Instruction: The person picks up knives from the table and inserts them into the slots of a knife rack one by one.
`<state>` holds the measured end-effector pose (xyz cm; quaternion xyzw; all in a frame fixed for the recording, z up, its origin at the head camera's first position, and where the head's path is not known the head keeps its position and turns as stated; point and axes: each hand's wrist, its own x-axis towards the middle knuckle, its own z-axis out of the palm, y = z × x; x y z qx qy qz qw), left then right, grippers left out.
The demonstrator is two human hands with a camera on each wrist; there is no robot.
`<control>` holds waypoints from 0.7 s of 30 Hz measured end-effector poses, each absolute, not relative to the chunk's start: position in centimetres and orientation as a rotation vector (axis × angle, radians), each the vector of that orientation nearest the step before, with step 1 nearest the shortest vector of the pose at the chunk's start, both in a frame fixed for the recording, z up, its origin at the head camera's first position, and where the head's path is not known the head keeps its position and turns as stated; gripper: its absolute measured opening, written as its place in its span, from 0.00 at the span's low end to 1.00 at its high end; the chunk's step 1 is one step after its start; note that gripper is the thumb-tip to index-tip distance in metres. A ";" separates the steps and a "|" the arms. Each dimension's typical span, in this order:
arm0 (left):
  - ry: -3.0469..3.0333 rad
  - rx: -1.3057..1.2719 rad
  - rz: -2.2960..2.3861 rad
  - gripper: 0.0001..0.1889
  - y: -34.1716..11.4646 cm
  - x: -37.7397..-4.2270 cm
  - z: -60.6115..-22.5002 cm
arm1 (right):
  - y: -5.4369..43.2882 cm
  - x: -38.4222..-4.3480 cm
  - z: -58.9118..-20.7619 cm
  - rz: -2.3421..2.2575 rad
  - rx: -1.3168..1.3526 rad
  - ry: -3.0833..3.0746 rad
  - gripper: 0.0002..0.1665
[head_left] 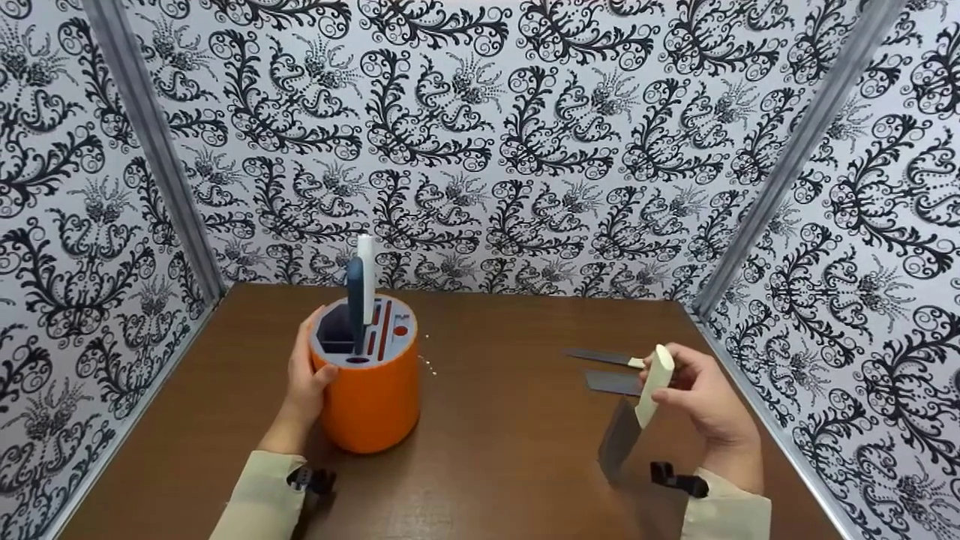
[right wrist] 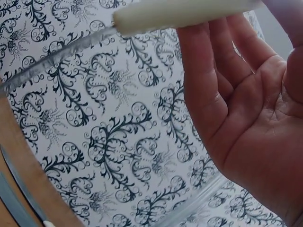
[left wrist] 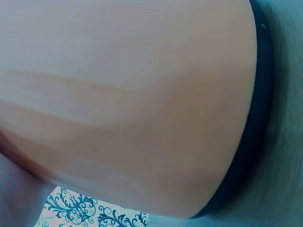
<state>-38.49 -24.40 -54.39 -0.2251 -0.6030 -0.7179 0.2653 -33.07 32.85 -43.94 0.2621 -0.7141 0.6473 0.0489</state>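
My left hand [head_left: 306, 379] is wrapped around the left side of an orange cylindrical knife block [head_left: 375, 409], which stands upright on the table; its curved wall [left wrist: 151, 118] fills the left wrist view. A dark blue handle [head_left: 354, 300] and a white handle [head_left: 367, 270] stick up from slots in its top. On the right, the fingers and thumb of my right hand [head_left: 709, 394] pinch the cream handle of a wide-bladed kitchen knife [head_left: 654, 390]. Its blade [head_left: 619, 444] points down and to the left. In the right wrist view the handle [right wrist: 184, 14] lies between thumb and fingertips.
Just beyond the right hand, a narrow knife [head_left: 604, 357] and a wide blade [head_left: 611, 382] lie on the brown table [head_left: 495, 450]. Small pale specks [head_left: 427, 364] are beside the block. Patterned walls [head_left: 465, 150] enclose the back and both sides.
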 end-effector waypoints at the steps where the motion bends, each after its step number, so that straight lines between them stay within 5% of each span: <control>1: -1.630 -0.611 -1.938 0.56 -24.4 -38.5 -54.4 | 32.7 -33.0 -43.8 1.967 0.790 -2.178 0.21; 10: -1.632 -0.601 -1.944 0.53 -24.5 -38.4 -54.3 | 31.4 -33.3 -43.5 2.065 0.998 -1.979 0.08; 21: -1.636 -0.575 -1.749 0.54 -24.4 -37.6 -52.4 | 28.9 -33.6 -43.3 2.012 0.847 -1.928 0.13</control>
